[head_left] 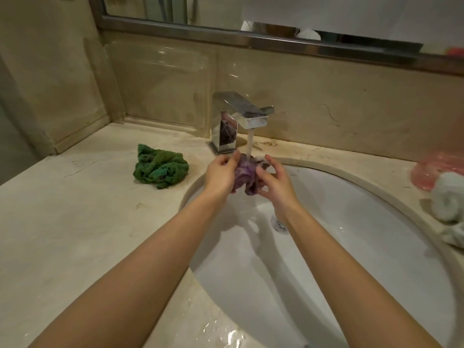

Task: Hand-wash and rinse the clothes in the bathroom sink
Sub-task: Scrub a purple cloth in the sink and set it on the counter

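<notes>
Two hands [247, 178] around purple cloth [244, 173], mid-basin [351, 197].

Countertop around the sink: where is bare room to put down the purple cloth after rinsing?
Most bare counter lies left of the sink, in front of the green cloth; its near edge is wet. A smaller patch lies behind that cloth, beside the faucet. The right side is crowded: white cloths and a pink item. Both hands, left and right, hold the purple cloth.
</notes>
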The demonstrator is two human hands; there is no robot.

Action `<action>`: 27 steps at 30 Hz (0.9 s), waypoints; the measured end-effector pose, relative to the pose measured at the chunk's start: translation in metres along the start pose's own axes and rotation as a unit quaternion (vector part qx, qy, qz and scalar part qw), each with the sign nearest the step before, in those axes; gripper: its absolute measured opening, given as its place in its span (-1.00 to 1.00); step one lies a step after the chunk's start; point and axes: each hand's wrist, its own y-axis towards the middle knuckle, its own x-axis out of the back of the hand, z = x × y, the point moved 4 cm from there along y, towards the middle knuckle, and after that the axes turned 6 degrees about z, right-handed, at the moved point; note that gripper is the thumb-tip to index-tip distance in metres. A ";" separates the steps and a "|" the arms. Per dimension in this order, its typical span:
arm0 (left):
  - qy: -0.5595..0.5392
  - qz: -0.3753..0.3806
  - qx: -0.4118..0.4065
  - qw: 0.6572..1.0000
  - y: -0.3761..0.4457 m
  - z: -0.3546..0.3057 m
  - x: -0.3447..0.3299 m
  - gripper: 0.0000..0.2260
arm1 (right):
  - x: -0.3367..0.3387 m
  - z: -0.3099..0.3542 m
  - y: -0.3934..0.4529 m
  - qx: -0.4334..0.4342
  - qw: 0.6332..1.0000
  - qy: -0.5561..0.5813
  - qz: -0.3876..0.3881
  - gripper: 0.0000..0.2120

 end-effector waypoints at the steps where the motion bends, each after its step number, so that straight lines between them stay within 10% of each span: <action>1: 0.000 -0.001 0.001 1.000 0.000 0.000 0.001 -0.76 | 0.002 0.001 -0.002 0.009 1.000 -0.029 -0.006 -0.72; 9: -0.024 0.024 -0.003 0.999 -0.001 0.003 -0.003 -0.89 | 0.018 0.007 -0.011 0.068 0.992 -0.086 -0.070 -0.79; 17: 0.118 0.104 0.070 0.985 -0.003 0.010 -0.009 -0.43 | 0.031 0.004 -0.008 0.022 0.981 0.095 -0.168 -0.79; 27: 0.061 0.179 0.032 0.981 -0.009 0.005 -0.017 -0.71 | 0.023 0.002 -0.001 -0.023 0.943 0.332 -0.031 -0.53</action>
